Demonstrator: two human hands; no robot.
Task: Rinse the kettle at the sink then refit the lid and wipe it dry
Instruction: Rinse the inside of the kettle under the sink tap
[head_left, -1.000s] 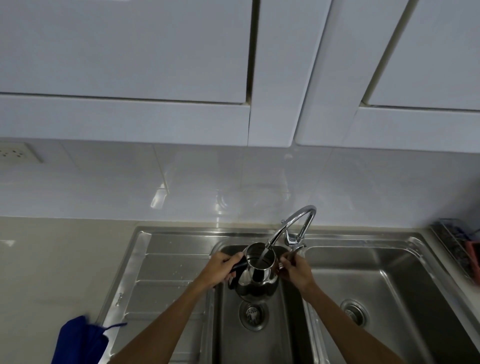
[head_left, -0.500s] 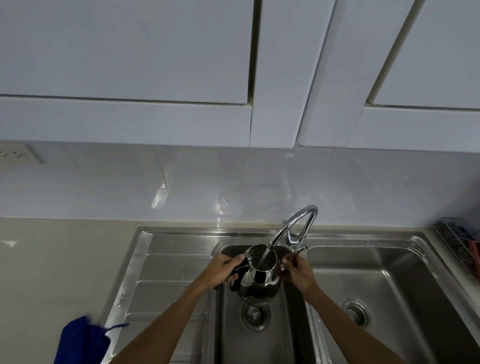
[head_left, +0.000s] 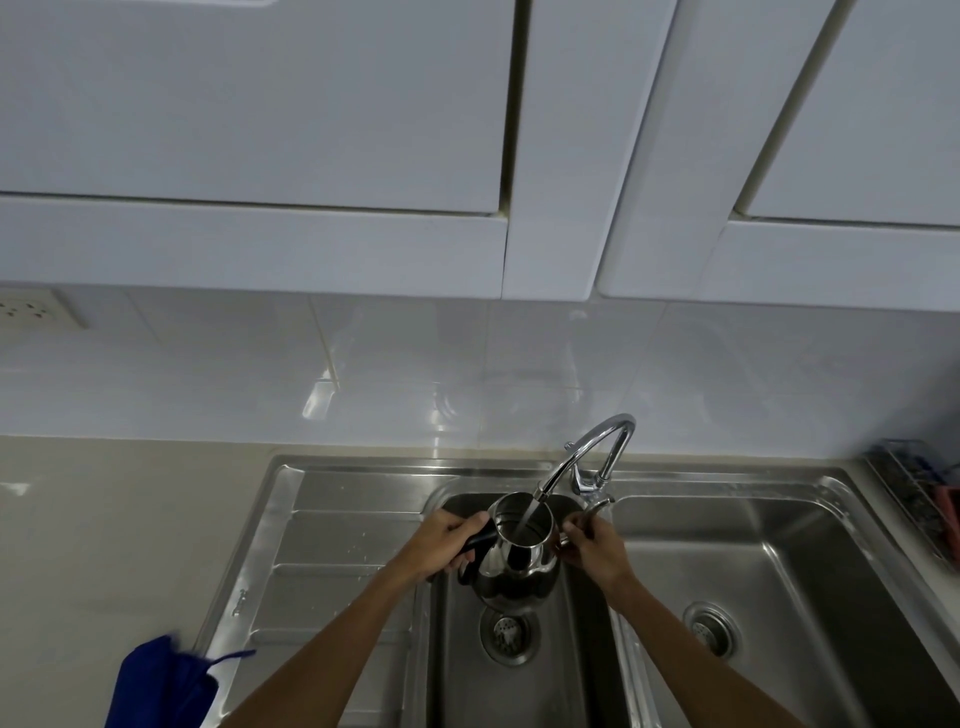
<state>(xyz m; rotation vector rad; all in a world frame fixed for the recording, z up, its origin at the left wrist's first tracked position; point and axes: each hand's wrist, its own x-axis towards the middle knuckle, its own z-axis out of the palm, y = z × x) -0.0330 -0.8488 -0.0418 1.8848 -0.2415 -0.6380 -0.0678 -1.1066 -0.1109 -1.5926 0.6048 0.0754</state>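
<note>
We are holding the kettle under the tap, over the small middle basin. Left hand is closed round the black handle; right hand is pinching the tap lever. Steel w/ water probably getting heavy & slippery, so grip at handle.

Almost no text can be read here. The only marking is a small stamped mark on the sink's drainboard, low and to the left of where the left hand grips the kettle by its handle. It looks like a short brand word, but its letters are too small and blurred to read.
</note>
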